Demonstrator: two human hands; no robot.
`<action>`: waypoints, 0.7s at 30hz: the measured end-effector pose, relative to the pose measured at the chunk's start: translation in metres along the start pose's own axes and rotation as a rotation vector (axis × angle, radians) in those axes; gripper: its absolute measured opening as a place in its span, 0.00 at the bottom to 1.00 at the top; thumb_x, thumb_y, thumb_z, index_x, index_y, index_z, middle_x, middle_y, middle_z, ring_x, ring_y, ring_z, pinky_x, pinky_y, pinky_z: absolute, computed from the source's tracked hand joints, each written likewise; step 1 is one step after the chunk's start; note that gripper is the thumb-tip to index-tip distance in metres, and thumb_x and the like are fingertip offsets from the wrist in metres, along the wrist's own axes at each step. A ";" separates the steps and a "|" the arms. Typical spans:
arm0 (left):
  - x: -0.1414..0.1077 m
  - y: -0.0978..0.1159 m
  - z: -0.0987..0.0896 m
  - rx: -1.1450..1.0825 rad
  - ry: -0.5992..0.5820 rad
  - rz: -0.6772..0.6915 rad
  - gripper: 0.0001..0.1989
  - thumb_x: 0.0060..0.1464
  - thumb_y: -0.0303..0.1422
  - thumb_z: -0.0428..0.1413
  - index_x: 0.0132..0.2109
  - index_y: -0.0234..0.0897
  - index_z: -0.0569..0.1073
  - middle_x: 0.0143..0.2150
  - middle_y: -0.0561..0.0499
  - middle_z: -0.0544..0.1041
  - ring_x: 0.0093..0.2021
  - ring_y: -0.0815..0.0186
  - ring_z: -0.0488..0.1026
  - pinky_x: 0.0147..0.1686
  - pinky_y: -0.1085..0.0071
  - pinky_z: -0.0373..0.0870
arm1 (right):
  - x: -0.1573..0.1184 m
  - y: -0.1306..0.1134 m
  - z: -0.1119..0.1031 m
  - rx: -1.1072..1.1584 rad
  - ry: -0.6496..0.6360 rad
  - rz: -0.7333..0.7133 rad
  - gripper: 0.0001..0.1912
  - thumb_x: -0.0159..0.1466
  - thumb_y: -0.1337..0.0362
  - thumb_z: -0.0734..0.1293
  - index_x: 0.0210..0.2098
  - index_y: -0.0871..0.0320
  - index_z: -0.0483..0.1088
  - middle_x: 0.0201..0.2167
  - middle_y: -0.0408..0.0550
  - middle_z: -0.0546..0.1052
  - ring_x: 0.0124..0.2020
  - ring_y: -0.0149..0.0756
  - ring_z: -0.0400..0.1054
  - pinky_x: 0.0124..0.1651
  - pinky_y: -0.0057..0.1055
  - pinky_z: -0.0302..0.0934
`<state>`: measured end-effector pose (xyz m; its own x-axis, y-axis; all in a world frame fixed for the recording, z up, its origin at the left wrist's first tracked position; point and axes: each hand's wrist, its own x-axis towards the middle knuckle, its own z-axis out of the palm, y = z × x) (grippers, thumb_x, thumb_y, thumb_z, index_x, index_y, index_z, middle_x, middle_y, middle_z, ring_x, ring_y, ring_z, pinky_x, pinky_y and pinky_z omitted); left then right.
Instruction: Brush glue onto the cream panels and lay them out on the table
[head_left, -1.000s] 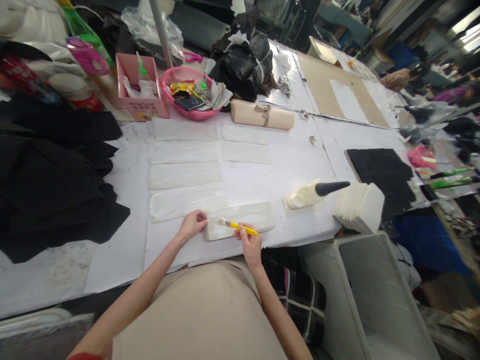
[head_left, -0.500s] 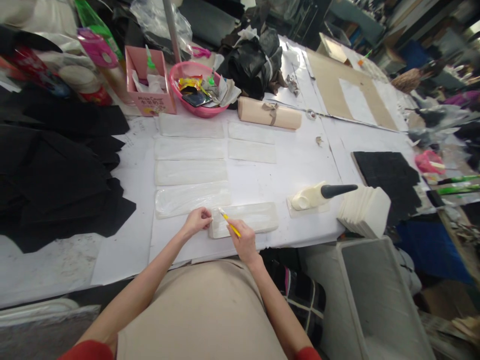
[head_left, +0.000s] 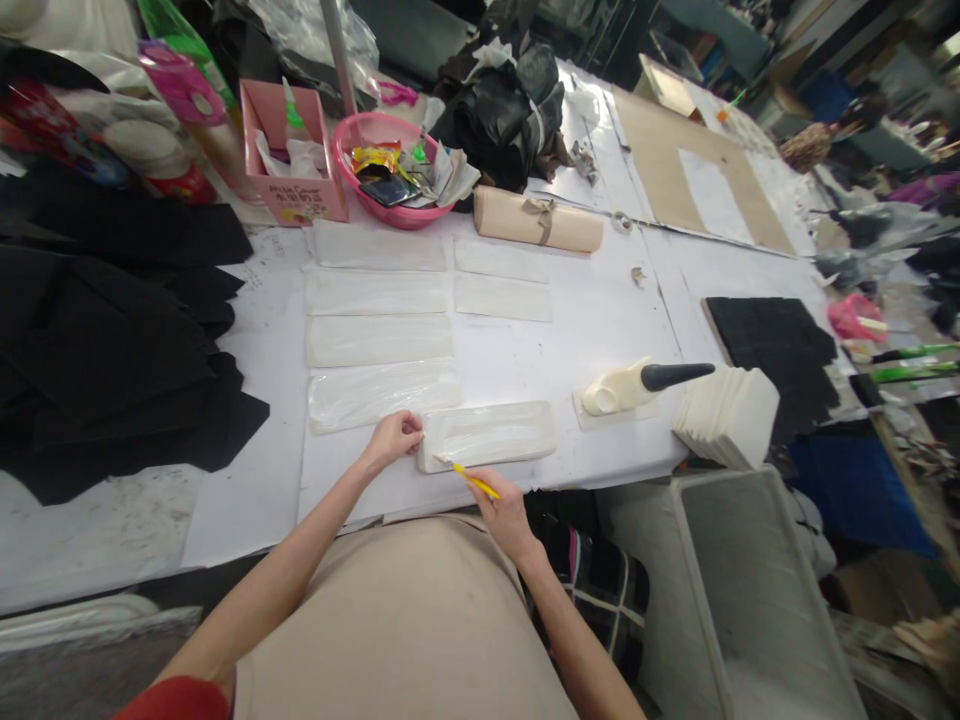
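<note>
My right hand [head_left: 504, 510] is closed round a small yellow-handled brush [head_left: 474, 480]. Its pale tip touches the near left part of a white rectangular strip [head_left: 495, 432], which seems to lie on a stack of similar strips. Wet-looking streaks run along the strip's top. My left hand [head_left: 395, 440] pinches the strip's left end between thumb and fingers. Just beyond that hand lies another shiny, streaked strip [head_left: 382, 396]. To the right, a cream bottle [head_left: 619, 390] with a dark nozzle lies on its side on a small pale sheet.
More white strips [head_left: 379, 341] lie in two columns farther back. Black cut pieces [head_left: 112, 350] cover the left. A pink basin [head_left: 390, 212], pink box [head_left: 300, 195] and tied beige roll [head_left: 540, 218] line the back. A white stack [head_left: 727, 415] stands above a grey bin [head_left: 757, 560].
My right hand has moved towards me and slightly right, bringing the brush tip from the strip's far edge to its near side. My left hand stays at the strip's left end.
</note>
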<state>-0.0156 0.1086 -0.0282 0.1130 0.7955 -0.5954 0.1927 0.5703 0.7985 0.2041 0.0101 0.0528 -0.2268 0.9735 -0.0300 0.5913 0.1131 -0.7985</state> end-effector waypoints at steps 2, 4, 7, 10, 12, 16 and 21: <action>-0.001 0.001 0.000 0.012 0.004 0.006 0.10 0.36 0.30 0.60 0.28 0.38 0.66 0.17 0.58 0.70 0.17 0.68 0.70 0.19 0.72 0.69 | -0.001 0.014 -0.008 0.075 0.174 0.125 0.12 0.69 0.61 0.60 0.46 0.56 0.72 0.41 0.50 0.78 0.43 0.37 0.72 0.48 0.33 0.64; -0.001 0.003 0.000 0.018 0.010 0.010 0.10 0.36 0.31 0.60 0.27 0.38 0.66 0.17 0.58 0.70 0.17 0.68 0.70 0.19 0.72 0.69 | -0.003 0.029 -0.020 0.082 0.350 0.234 0.13 0.68 0.59 0.60 0.44 0.58 0.72 0.40 0.51 0.78 0.42 0.38 0.73 0.47 0.34 0.65; -0.002 0.004 0.000 0.025 0.012 0.009 0.11 0.36 0.32 0.60 0.27 0.38 0.66 0.17 0.58 0.71 0.18 0.67 0.71 0.19 0.71 0.70 | -0.006 0.042 -0.035 0.019 0.581 0.329 0.15 0.67 0.57 0.60 0.43 0.60 0.72 0.37 0.51 0.78 0.39 0.39 0.73 0.45 0.35 0.65; -0.002 0.005 -0.001 0.030 0.009 -0.003 0.11 0.35 0.33 0.61 0.27 0.38 0.66 0.17 0.57 0.71 0.18 0.67 0.71 0.20 0.71 0.70 | -0.002 0.033 -0.029 0.063 0.619 0.348 0.16 0.66 0.55 0.61 0.43 0.59 0.73 0.34 0.50 0.78 0.37 0.39 0.74 0.45 0.35 0.66; -0.003 0.005 -0.001 0.034 0.003 -0.003 0.12 0.34 0.35 0.61 0.28 0.38 0.66 0.17 0.57 0.71 0.18 0.67 0.71 0.20 0.70 0.70 | 0.006 0.021 -0.011 0.231 0.520 0.348 0.16 0.67 0.54 0.61 0.44 0.59 0.72 0.31 0.48 0.78 0.34 0.38 0.74 0.42 0.34 0.67; -0.004 0.004 -0.002 0.044 -0.002 0.011 0.14 0.33 0.38 0.61 0.28 0.38 0.67 0.17 0.57 0.72 0.18 0.67 0.71 0.20 0.69 0.71 | 0.026 0.017 0.020 0.475 0.372 0.374 0.19 0.65 0.51 0.62 0.44 0.60 0.72 0.31 0.49 0.79 0.32 0.38 0.76 0.38 0.33 0.70; -0.005 0.006 0.000 0.029 0.016 0.008 0.15 0.31 0.39 0.61 0.28 0.37 0.67 0.17 0.57 0.72 0.18 0.67 0.70 0.19 0.70 0.70 | 0.021 0.067 -0.019 0.406 0.654 0.469 0.22 0.63 0.49 0.62 0.44 0.62 0.71 0.28 0.50 0.78 0.29 0.39 0.76 0.37 0.36 0.71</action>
<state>-0.0150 0.1078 -0.0205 0.0992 0.8034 -0.5871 0.2205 0.5576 0.8003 0.2538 0.0424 0.0103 0.5281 0.8345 -0.1571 0.1650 -0.2823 -0.9450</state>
